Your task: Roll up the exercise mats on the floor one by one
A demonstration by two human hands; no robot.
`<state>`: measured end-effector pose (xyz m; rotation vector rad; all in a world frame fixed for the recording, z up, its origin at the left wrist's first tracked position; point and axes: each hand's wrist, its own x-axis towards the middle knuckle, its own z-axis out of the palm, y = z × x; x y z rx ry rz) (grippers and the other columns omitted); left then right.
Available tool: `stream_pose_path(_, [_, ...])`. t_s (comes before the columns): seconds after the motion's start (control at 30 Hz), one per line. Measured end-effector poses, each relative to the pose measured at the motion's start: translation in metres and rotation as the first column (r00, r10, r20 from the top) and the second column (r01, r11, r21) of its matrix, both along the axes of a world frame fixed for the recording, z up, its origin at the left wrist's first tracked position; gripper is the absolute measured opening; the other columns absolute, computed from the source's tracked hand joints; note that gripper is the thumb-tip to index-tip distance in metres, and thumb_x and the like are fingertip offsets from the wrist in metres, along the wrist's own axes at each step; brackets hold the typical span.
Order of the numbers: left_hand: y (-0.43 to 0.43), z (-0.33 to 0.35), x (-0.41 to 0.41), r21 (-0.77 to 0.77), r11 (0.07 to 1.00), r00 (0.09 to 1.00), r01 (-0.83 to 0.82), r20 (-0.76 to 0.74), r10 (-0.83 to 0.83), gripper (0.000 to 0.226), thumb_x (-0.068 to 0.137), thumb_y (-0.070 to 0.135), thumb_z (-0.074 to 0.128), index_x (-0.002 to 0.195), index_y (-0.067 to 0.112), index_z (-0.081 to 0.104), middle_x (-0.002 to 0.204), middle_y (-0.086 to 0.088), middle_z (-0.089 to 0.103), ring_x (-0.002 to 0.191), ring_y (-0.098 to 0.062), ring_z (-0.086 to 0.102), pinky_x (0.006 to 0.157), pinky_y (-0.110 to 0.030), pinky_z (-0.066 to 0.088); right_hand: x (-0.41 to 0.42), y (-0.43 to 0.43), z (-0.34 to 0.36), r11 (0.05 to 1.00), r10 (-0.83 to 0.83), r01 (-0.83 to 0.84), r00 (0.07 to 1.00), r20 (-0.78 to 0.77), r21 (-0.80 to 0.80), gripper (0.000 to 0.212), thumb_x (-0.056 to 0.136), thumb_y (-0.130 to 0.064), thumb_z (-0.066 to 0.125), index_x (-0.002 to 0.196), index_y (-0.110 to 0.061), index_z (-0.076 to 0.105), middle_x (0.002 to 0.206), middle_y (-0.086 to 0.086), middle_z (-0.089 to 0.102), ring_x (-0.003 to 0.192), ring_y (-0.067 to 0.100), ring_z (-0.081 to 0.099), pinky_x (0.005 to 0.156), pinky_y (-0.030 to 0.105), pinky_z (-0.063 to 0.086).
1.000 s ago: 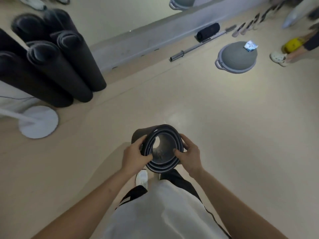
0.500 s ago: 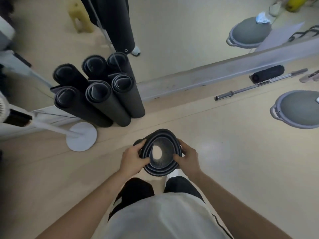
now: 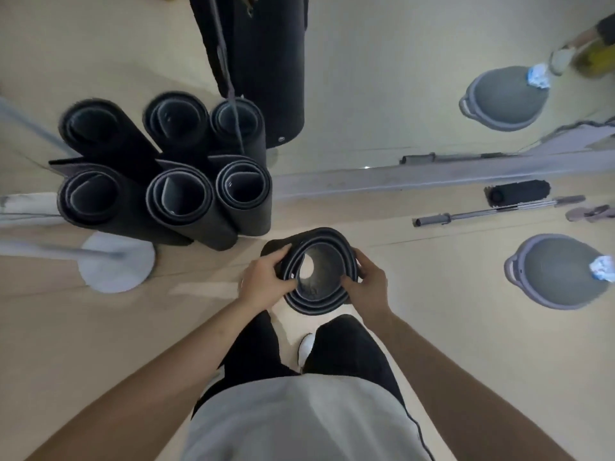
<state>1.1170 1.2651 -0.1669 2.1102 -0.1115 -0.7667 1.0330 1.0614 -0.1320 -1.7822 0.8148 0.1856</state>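
Observation:
I hold a rolled black exercise mat (image 3: 324, 302) upright in front of me and look down its open end, with the floor visible through the core. My left hand (image 3: 264, 282) grips its left rim and my right hand (image 3: 367, 282) grips its right rim. Three other rolled black mats (image 3: 179, 197) stand upright against the mirror wall just to the left, a short gap from the held one; their reflections show behind them.
A white round stand base (image 3: 116, 264) sits left of the standing mats. A grey balance dome (image 3: 559, 271) lies on the floor at right, a barbell bar (image 3: 482, 212) and black foam roller (image 3: 517, 193) along the mirror's ledge (image 3: 399, 183). Another person's foot (image 3: 562, 58) shows reflected top right.
I have moved closer to the mirror wall with the rolled mat held in both hands. The standing mats now sit just left of it; my grip is unchanged.

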Motion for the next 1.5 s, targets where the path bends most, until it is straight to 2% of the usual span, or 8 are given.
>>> stream_pose_path(0.2, [-0.035, -0.043, 0.094, -0.030, 0.999, 0.997, 0.045, -0.060, -0.047, 0.084, 0.076, 0.017, 0.087, 0.151, 0.027, 0.052, 0.128, 0.005, 0.070, 0.112, -0.013, 0.066, 0.086, -0.020, 0.046, 0.088, -0.024, -0.034, 0.983, -0.161, 0.169, 0.981, -0.111, 0.069, 0.074, 0.087, 0.011, 0.059, 0.102, -0.061, 0.068, 0.096, 0.003, 0.077, 0.089, 0.032, 0.075, 0.066, 0.051, 0.065])
stream_pose_path(0.4, [-0.065, -0.081, 0.155, 0.022, 1.000, 0.998, 0.009, -0.060, -0.008, 0.083, 0.077, 0.021, 0.086, 0.152, 0.029, 0.051, 0.137, 0.005, 0.068, 0.121, -0.017, 0.066, 0.102, -0.035, 0.053, 0.162, -0.061, -0.081, 0.980, -0.126, 0.153, 0.973, -0.193, 0.131, 0.066, 0.089, 0.014, 0.061, 0.132, -0.037, 0.064, 0.109, 0.003, 0.076, 0.096, 0.031, 0.075, 0.069, 0.056, 0.064])
stream_pose_path(0.67, [-0.102, -0.108, 0.201, 0.117, 0.992, 0.998, -0.056, 0.034, 0.052, 0.071, 0.078, 0.021, 0.079, 0.144, 0.034, 0.056, 0.127, 0.003, 0.072, 0.120, -0.025, 0.066, 0.105, -0.045, 0.051, 0.236, -0.099, -0.130, 0.981, -0.079, 0.112, 0.977, -0.200, 0.159, 0.066, 0.084, 0.018, 0.056, 0.112, -0.040, 0.072, 0.097, 0.006, 0.077, 0.093, 0.037, 0.075, 0.065, 0.057, 0.064])
stream_pose_path(0.73, [-0.107, -0.113, 0.209, 0.165, 0.983, 0.996, -0.084, 0.050, 0.076, 0.073, 0.084, 0.019, 0.078, 0.151, 0.028, 0.050, 0.139, -0.001, 0.066, 0.131, -0.027, 0.059, 0.111, -0.043, 0.046, 0.250, -0.100, -0.141, 0.973, -0.102, 0.139, 0.975, -0.198, 0.183, 0.066, 0.084, 0.018, 0.055, 0.101, -0.043, 0.071, 0.099, 0.007, 0.076, 0.094, 0.038, 0.074, 0.065, 0.057, 0.064])
stream_pose_path(0.87, [-0.114, -0.132, 0.199, 0.166, 0.983, 0.992, -0.075, 0.115, 0.056, 0.088, 0.087, 0.020, 0.075, 0.162, 0.019, 0.029, 0.166, -0.005, 0.035, 0.153, -0.025, 0.032, 0.124, -0.043, 0.030, 0.270, -0.093, -0.179, 0.933, -0.137, 0.223, 0.947, -0.291, 0.283, 0.056, 0.097, 0.007, 0.059, 0.135, -0.034, 0.056, 0.120, 0.004, 0.068, 0.109, 0.036, 0.069, 0.072, 0.051, 0.065])
stream_pose_path(1.1, [-0.136, -0.159, 0.154, 0.357, 0.922, 0.985, 0.151, 0.028, -0.172, 0.097, 0.096, 0.030, 0.070, 0.166, 0.015, 0.004, 0.173, -0.007, -0.013, 0.160, -0.022, -0.009, 0.126, -0.039, 0.021, 0.284, -0.118, -0.201, 0.972, 0.119, -0.017, 0.897, -0.426, 0.236, 0.029, 0.105, -0.028, 0.057, 0.133, -0.031, 0.052, 0.131, 0.002, 0.063, 0.109, 0.033, 0.069, 0.071, 0.043, 0.066])
stream_pose_path(1.33, [-0.141, -0.152, 0.162, 0.400, 0.891, 0.973, 0.217, -0.010, -0.233, 0.086, 0.100, 0.030, 0.063, 0.166, 0.021, 0.008, 0.173, -0.002, -0.011, 0.159, -0.020, -0.011, 0.129, -0.045, 0.013, 0.282, -0.144, -0.201, 0.967, 0.231, -0.147, 0.858, -0.458, 0.210, 0.039, 0.101, -0.013, 0.063, 0.138, -0.018, 0.053, 0.121, 0.012, 0.070, 0.097, 0.031, 0.075, 0.080, 0.043, 0.065])
stream_pose_path(1.5, [-0.134, -0.125, 0.166, 0.375, 0.907, 0.981, 0.192, -0.063, -0.181, 0.077, 0.100, 0.028, 0.063, 0.164, 0.027, 0.022, 0.173, 0.001, 0.012, 0.160, -0.020, 0.005, 0.124, -0.044, 0.025, 0.276, -0.149, -0.180, 0.957, 0.290, -0.243, 0.837, -0.465, 0.161, 0.050, 0.098, -0.015, 0.066, 0.145, -0.017, 0.050, 0.117, 0.015, 0.071, 0.103, 0.036, 0.072, 0.086, 0.047, 0.063])
